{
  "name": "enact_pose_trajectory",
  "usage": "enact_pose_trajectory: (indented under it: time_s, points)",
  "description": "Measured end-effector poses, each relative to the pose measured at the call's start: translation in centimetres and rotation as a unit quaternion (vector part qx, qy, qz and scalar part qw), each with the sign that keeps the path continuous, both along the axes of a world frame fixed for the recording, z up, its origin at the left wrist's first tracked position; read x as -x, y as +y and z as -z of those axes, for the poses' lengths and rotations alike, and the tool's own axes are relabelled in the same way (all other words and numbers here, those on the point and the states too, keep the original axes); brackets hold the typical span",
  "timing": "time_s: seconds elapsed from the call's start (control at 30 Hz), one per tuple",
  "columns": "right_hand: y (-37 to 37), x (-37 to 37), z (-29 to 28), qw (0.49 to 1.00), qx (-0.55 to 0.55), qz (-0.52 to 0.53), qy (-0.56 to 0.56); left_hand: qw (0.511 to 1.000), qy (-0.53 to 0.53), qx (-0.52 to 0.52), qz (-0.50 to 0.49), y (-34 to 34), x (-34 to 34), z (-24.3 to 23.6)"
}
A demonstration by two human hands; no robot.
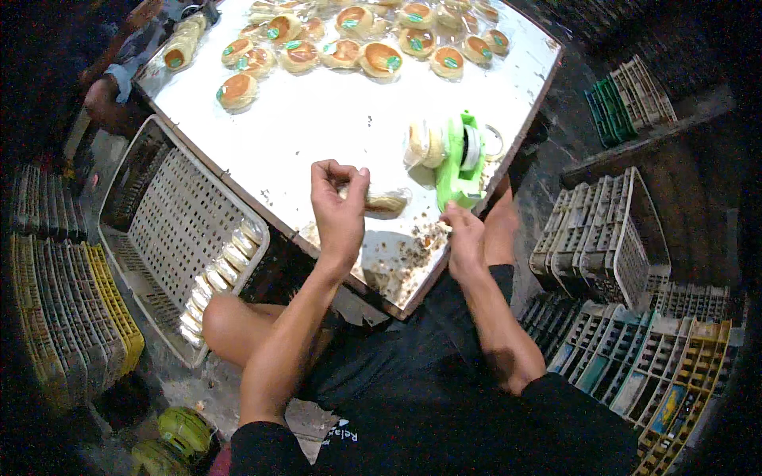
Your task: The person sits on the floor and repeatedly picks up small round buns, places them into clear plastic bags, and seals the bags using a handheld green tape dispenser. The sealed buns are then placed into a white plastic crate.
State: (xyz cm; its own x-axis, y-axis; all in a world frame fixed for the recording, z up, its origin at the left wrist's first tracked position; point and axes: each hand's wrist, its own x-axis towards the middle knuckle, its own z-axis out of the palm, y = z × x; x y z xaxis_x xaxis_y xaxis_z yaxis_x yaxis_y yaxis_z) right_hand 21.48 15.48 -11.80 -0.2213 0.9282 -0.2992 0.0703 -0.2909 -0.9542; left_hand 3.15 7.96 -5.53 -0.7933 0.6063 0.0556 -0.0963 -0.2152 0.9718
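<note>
at the near corner of the white table point(317, 127), a wrapped bun point(386, 201) lies on its side, its left end partly hidden by the left hand point(339, 208). that hand's fingers are curled in, thumb against forefinger, and look clamped on that end of the bun or its wrapper. the right hand point(467, 240) reaches to the near end of a green tape dispenser point(454, 170), thumb and forefinger close together there; i cannot tell whether they have a strip of tape between them. a spare tape roll point(494, 143) lies just right of the dispenser, and a group of pale buns point(425, 145) stands close on its left.

the step in hand looks like getting tape to close the wrapper. the next move would call for tearing a short piece off and pressing it over the gathered plastic while the left fingers hold the fold firm.

more wrapped buns with green labels point(382, 60) are spread across the far side, and down to the left a basket point(171, 198) holds a row of packed ones point(226, 274).
</note>
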Motion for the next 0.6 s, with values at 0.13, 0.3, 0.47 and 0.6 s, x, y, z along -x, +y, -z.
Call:
enact_pose_trajectory:
  time_s: [0.13, 0.3, 0.47, 0.6]
  points:
    - [-4.7, 7.0, -8.3, 0.957, -0.258, -0.134, -0.007, 0.999, -0.014, 0.036, 0.002, -1.2, 0.4, 0.5]
    - [-4.0, 8.9, -6.6, 0.985, -0.065, -0.15, 0.063, 0.985, 0.138, 0.101, 0.025, -2.4, 0.0, -1.6]
    - [-0.1, 7.4, -5.2, 0.898, 0.261, -0.302, 0.188, 0.995, -0.026, -0.027, 0.092, -0.5, 2.3, -1.9]
    - [3.1, 12.0, -6.2, 0.983, -0.084, -0.125, 0.109, 0.953, -0.239, -0.044, 0.183, 2.7, 5.0, -1.9]
